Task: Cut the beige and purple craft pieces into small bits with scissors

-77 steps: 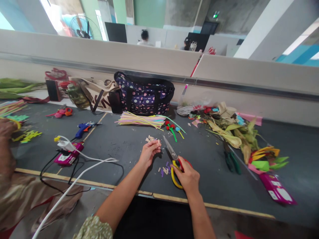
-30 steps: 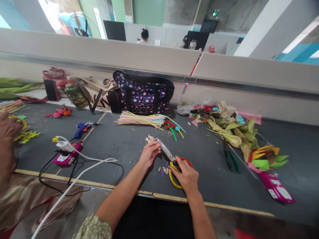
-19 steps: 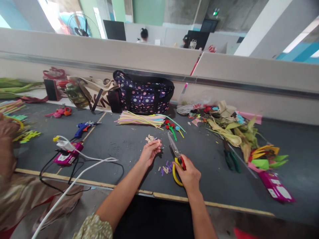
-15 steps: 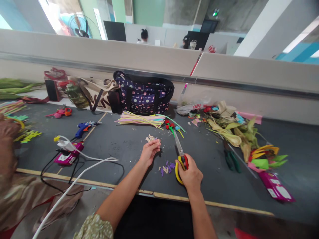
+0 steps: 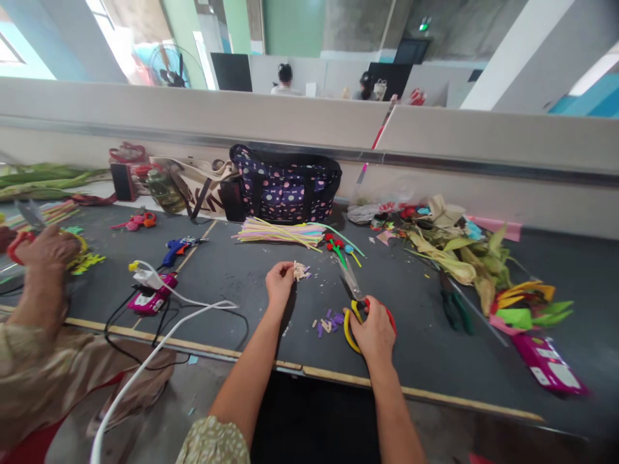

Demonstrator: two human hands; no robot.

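My left hand [image 5: 280, 285] is at a small heap of beige and purple cut pieces [image 5: 302, 272], its thumb and fingertips pinched together at the heap's edge. Whatever lies between those fingertips is too small to make out. In my right hand [image 5: 375, 332] are scissors [image 5: 352, 283] with red and yellow handles, blades pointing away from me. A second pile of purple and beige strips [image 5: 329, 322] lies to the left of the scissors' handles. Just beyond the blade tips are red flower-like pieces on green stems [image 5: 335, 246].
Pastel stems [image 5: 278, 233] lie bundled before a patterned bag [image 5: 290, 183]. On the left are a glue gun [image 5: 176, 250], a white cable [image 5: 193, 310] and a co-worker's hand [image 5: 51, 248] by scissors. Pliers [image 5: 454, 306] and dried husks [image 5: 452, 261] lie right.
My left hand has moved from in front of the small heap to its left edge, fingertips lowered to it. The scissors stay in my right hand. The view has shifted, showing more of the co-worker.
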